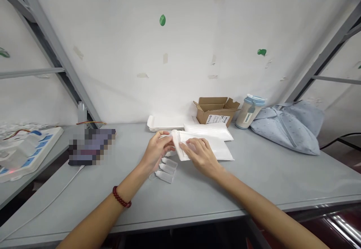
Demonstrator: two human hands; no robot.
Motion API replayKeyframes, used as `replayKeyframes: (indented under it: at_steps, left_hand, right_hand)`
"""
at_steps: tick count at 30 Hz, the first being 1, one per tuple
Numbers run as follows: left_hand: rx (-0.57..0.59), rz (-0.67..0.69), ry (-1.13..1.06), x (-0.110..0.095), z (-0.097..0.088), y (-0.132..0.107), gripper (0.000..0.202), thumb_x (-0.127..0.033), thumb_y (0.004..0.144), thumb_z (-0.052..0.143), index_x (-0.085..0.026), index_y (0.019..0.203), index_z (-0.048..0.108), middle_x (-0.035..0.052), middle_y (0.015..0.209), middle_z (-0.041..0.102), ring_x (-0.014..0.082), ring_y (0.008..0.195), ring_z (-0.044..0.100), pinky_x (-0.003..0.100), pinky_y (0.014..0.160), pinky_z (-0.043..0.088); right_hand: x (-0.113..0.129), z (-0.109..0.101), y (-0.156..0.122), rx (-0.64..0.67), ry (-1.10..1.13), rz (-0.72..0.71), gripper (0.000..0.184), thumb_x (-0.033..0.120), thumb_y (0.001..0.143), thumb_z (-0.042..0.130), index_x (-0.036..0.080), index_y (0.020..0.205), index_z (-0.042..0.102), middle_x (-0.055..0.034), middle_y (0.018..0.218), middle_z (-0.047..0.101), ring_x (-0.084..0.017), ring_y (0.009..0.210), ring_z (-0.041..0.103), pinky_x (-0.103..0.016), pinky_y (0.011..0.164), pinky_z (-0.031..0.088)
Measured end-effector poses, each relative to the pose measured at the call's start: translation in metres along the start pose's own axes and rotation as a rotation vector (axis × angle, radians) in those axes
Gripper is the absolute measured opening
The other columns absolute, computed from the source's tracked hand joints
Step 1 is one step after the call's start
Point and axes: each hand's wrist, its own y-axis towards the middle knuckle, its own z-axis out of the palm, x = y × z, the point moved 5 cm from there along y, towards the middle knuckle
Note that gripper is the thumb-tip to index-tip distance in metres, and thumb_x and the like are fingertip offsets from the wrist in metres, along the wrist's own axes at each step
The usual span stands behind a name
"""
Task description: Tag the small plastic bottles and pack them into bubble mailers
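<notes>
A white padded mailer (222, 151) lies in front of me, its near-left end raised between my hands. My left hand (156, 149) is closed, with thumb and fingers pinching the folded flap end. From the other side my right hand (201, 157) holds the mailer near the flap, its fingers bent over the white surface. Just below my left hand, several small clear plastic bottles (168, 170) lie side by side on the grey table. My left fingers partly hide their upper ends.
Behind the mailer are another white mailer (210, 129), a stack of flat white pieces (169, 122) and an open cardboard box (217, 111). A tumbler (249, 111) and a blue fabric bag (287, 128) stand right. A blurred-out device (94, 147) and a power strip (31, 155) are left.
</notes>
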Motion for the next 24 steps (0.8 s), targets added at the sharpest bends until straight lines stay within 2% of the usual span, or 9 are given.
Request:
replayKeyframes:
  at_steps: [3,7,9,11,13,16,18,21,24]
  left_hand:
    - [0.036,0.155,0.231,-0.007,0.000,-0.001,0.017,-0.031,0.078,0.055,-0.018,0.090,0.057,0.0068,0.091,0.067,0.0209,0.090,0.061,0.032,0.073,0.048]
    - [0.159,0.484,0.700,-0.009,0.014,-0.009,0.024,-0.022,0.078,0.054,-0.022,0.100,0.064,0.0061,0.113,0.063,0.0233,0.108,0.053,0.036,0.087,0.044]
    - [0.187,0.634,0.806,-0.007,0.021,-0.014,0.027,-0.020,0.081,0.051,-0.023,0.105,0.063,0.0058,0.114,0.063,0.0226,0.110,0.051,0.037,0.092,0.040]
    - [0.191,0.676,0.848,-0.003,0.026,-0.017,0.025,-0.021,0.083,0.048,-0.023,0.102,0.064,0.0061,0.104,0.066,0.0217,0.102,0.054,0.036,0.090,0.041]
    - [0.180,0.596,0.844,0.001,0.029,-0.018,0.021,-0.024,0.085,0.047,-0.023,0.094,0.066,0.0049,0.090,0.068,0.0200,0.086,0.058,0.032,0.079,0.044]
    - [0.195,0.315,0.730,0.012,0.033,-0.016,0.020,-0.033,0.083,0.049,-0.021,0.079,0.065,0.0009,0.070,0.062,0.0155,0.062,0.056,0.027,0.059,0.044]
    - [0.251,0.137,0.610,0.021,0.038,-0.017,0.023,-0.038,0.081,0.051,-0.019,0.074,0.062,-0.0017,0.061,0.056,0.0136,0.053,0.054,0.026,0.054,0.044]
    - [0.384,-0.042,0.491,0.034,0.047,-0.020,0.022,-0.039,0.078,0.056,-0.018,0.075,0.062,-0.0019,0.059,0.055,0.0162,0.059,0.059,0.029,0.062,0.049]
    - [0.468,-0.192,0.384,0.043,0.051,-0.023,0.022,-0.038,0.075,0.061,-0.017,0.081,0.063,0.0020,0.071,0.063,0.0200,0.076,0.063,0.034,0.075,0.051]
  right_hand:
    - [-0.001,-0.009,0.001,-0.077,0.012,-0.043,0.027,0.006,0.087,0.040,0.021,0.104,0.055,-0.0060,0.093,0.066,-0.016,0.089,0.061,-0.038,0.088,0.037]
    - [-0.002,-0.024,-0.001,-0.226,0.013,-0.058,0.019,0.005,0.086,0.045,0.020,0.076,0.052,-0.0019,0.085,0.069,-0.015,0.084,0.065,-0.041,0.093,0.031]
    - [-0.002,-0.028,-0.003,-0.262,0.011,-0.060,0.019,0.005,0.085,0.046,0.021,0.074,0.050,0.0001,0.080,0.068,-0.015,0.083,0.066,-0.040,0.093,0.030]
    - [-0.001,-0.032,-0.005,-0.287,0.006,-0.054,0.018,0.007,0.085,0.045,0.022,0.079,0.051,0.0027,0.076,0.067,-0.014,0.080,0.066,-0.040,0.093,0.028]
    - [-0.002,-0.035,-0.005,-0.303,-0.007,-0.026,0.016,0.011,0.086,0.045,0.025,0.089,0.052,0.0039,0.076,0.067,-0.015,0.078,0.066,-0.042,0.093,0.026]
    - [-0.009,-0.037,-0.001,-0.318,-0.026,0.063,0.021,0.014,0.085,0.050,0.026,0.103,0.051,0.0021,0.081,0.068,-0.016,0.076,0.063,-0.042,0.090,0.027]
    - [-0.018,-0.035,0.001,-0.305,0.000,0.121,0.024,0.011,0.085,0.048,0.024,0.105,0.051,-0.0001,0.080,0.068,-0.017,0.076,0.061,-0.040,0.085,0.030]
    - [-0.032,-0.021,0.002,-0.180,0.111,0.175,0.024,0.005,0.086,0.041,0.021,0.096,0.056,-0.0026,0.077,0.066,-0.018,0.078,0.055,-0.035,0.075,0.034]
    - [-0.041,0.000,-0.002,0.032,0.204,0.194,0.021,0.007,0.086,0.042,0.019,0.085,0.059,-0.0025,0.069,0.063,-0.017,0.076,0.049,-0.032,0.071,0.033]
